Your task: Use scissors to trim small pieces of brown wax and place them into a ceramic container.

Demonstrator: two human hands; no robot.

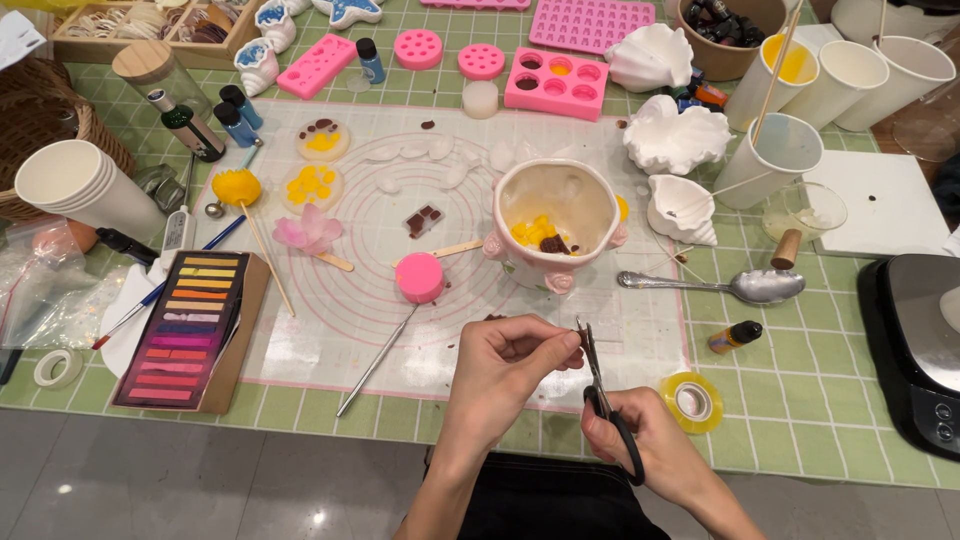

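Note:
My right hand [645, 445] grips small black-handled scissors [598, 385], blades pointing up and nearly closed. My left hand [510, 360] pinches something tiny at the blade tips; it is too small to identify. Both hands hover over the near edge of a translucent silicone mat [330, 320]. Just beyond them stands a white ceramic pot [555, 205] with pink roses, holding yellow and brown bits.
A pink round mould [420, 277] and metal stick [375, 362] lie left of my hands. A pastel chalk box [185, 330], paper cups [80, 190], pink moulds [557, 83], white shells [675, 135], a spoon [745, 286], a yellow tape roll [692, 401] and a black appliance [920, 340] surround the mat.

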